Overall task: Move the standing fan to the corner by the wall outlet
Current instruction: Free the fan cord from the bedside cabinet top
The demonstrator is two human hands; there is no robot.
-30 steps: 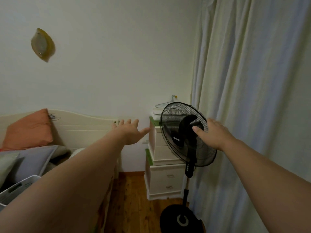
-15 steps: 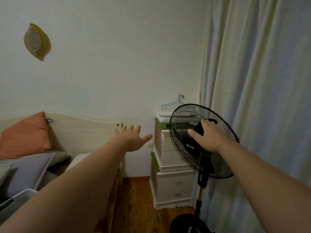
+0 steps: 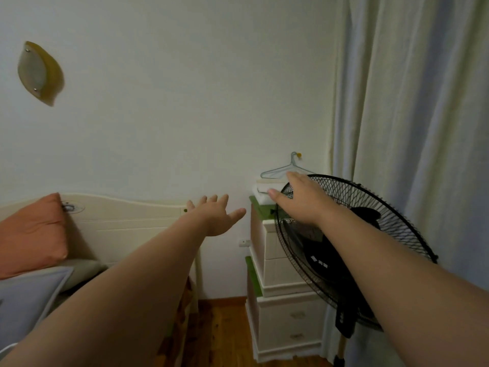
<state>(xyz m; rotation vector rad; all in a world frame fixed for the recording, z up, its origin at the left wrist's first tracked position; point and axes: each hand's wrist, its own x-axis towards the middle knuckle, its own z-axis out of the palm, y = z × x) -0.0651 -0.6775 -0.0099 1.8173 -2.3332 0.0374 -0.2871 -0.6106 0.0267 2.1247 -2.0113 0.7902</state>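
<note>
1. My right hand [image 3: 301, 200], right of centre in the frame, lies flat and open across the top rim of the fan [image 3: 370, 234]; its fingers are spread and wrapped round nothing.
2. My left hand [image 3: 214, 215], mid-frame, hangs open and empty, apart from the fan to its left.
3. The fan's pole runs down to the lower right, under my right arm, so the right hand is nearer.
4. Beyond, the wall outlet [image 3: 244, 243] sits low, left of the drawers [image 3: 285, 321].

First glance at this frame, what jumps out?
Two bare arms reaching forward: the right hand lies open over the top of the black fan by the curtain, and the left hand is spread in mid-air. Behind the fan stand stacked cream drawers.
</note>
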